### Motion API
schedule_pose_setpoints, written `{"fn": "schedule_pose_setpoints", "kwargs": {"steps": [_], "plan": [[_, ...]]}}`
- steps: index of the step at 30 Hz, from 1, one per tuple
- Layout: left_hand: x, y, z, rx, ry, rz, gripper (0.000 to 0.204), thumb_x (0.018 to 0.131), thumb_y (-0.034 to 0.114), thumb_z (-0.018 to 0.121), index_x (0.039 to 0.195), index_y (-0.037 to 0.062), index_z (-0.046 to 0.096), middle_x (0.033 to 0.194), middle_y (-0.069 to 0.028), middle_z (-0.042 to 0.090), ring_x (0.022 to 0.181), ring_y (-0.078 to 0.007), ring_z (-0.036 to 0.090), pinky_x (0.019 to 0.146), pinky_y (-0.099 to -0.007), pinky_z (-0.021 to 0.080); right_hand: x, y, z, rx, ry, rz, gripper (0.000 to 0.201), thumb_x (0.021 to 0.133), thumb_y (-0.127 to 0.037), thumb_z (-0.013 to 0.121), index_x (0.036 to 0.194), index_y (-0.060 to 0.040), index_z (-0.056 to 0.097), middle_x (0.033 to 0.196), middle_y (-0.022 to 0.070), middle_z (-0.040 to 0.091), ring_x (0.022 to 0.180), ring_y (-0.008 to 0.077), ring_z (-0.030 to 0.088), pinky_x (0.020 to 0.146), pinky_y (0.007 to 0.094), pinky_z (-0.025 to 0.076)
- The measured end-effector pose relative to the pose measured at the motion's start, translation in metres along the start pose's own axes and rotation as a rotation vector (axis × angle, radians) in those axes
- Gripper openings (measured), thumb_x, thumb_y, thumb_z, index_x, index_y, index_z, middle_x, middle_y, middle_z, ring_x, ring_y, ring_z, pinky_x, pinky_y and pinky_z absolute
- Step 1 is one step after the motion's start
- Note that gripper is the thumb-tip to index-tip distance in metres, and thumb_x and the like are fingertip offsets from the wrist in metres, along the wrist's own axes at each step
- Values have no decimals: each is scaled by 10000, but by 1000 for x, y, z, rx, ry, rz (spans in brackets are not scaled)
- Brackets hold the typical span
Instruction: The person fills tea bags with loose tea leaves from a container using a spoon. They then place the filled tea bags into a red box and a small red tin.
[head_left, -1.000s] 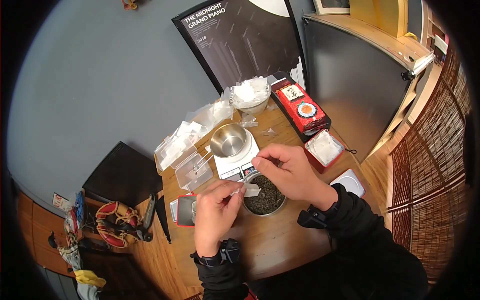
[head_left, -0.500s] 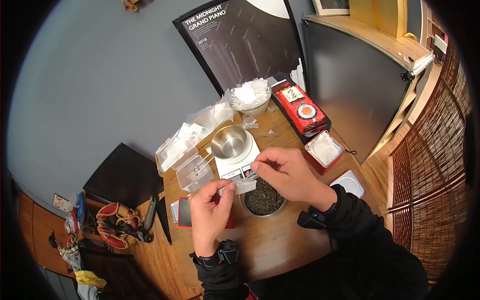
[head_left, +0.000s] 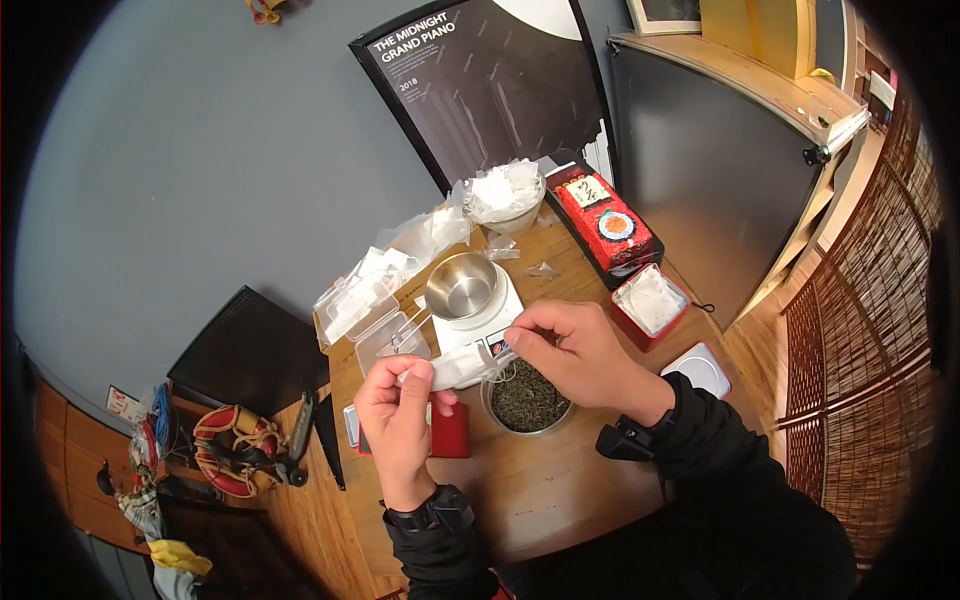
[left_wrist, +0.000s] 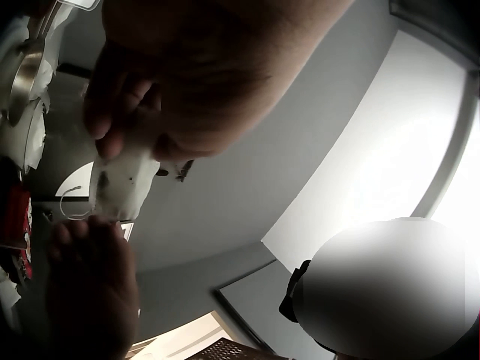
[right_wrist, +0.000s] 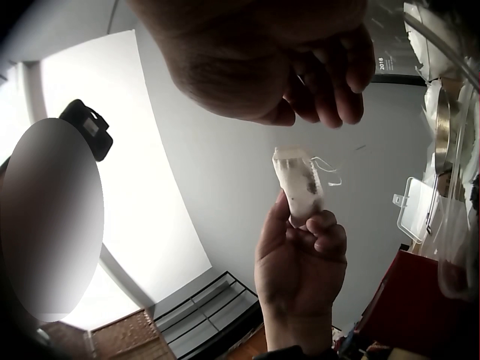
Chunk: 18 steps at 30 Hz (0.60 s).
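Observation:
The left hand (head_left: 398, 430) pinches one end of a small white mesh bag (head_left: 462, 367) between thumb and fingers. Dark bits show inside the bag (right_wrist: 301, 184) near that end in the right wrist view. Thin white string (right_wrist: 327, 166) trails from the bag's other end. Thumb and forefinger of the right hand (head_left: 583, 352) meet at the string, just right of the bag. Below the hands stands a round container of dark dried leaves (head_left: 528, 402). Behind them a steel bowl (head_left: 463, 288) sits on a white scale (head_left: 508, 312).
Left of the scale are an open clear plastic box (head_left: 385, 338) and white bags. A bowl of white bags (head_left: 505, 195) stands at the back. To the right are a red package (head_left: 606, 225), a red tin (head_left: 650, 303) and a lid (head_left: 698, 372). Another red box (head_left: 450, 432) is beside the left hand.
The left hand has moved left with the bag, away from the leaf container's top. More of the bag and its string now show between the hands. The right hand has barely moved.

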<state>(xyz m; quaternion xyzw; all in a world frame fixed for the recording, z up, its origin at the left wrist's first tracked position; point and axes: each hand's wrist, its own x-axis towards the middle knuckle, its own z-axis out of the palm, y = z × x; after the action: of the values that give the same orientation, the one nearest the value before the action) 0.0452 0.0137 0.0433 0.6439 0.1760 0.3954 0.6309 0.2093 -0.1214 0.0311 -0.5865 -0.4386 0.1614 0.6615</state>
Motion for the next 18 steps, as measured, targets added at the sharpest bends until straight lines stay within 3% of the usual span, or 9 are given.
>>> {"fn": "schedule_pose_setpoints", "kwargs": {"steps": [5, 10, 16, 18], "plan": [[3, -4, -3, -138, 2, -1, 126, 993, 114, 579, 965, -7, 594, 755, -102, 653, 583, -162, 633, 507, -264, 506, -2, -2, 1, 39, -34, 13, 162, 926, -145, 647, 923, 13, 686, 715, 54, 628, 622, 66, 514, 560, 260, 436], [2, -1, 3, -213, -5, -51, 147, 1012, 145, 545, 968, 7, 570, 747, -113, 655, 567, -180, 638, 490, -276, 506, -5, -1, 6, 38, -87, -158, 162, 913, -144, 686, 960, 11, 681, 781, 75, 672, 638, 97, 584, 587, 254, 475], [1, -3, 5, -214, -36, -75, 173, 1013, 176, 562, 960, 12, 575, 764, -115, 665, 571, -174, 638, 493, -272, 507, -5, 2, 10, -5, -85, -253, 157, 918, -141, 683, 953, 12, 671, 759, 77, 655, 623, 101, 572, 569, 270, 464], [1, -2, 5, -190, -55, -85, 191, 1015, 192, 562, 969, 8, 580, 777, -119, 671, 589, -170, 642, 508, -271, 512, -5, 3, 9, 1, -82, -210, 153, 923, -138, 677, 953, 12, 669, 748, 71, 643, 621, 94, 558, 567, 269, 458]]}}
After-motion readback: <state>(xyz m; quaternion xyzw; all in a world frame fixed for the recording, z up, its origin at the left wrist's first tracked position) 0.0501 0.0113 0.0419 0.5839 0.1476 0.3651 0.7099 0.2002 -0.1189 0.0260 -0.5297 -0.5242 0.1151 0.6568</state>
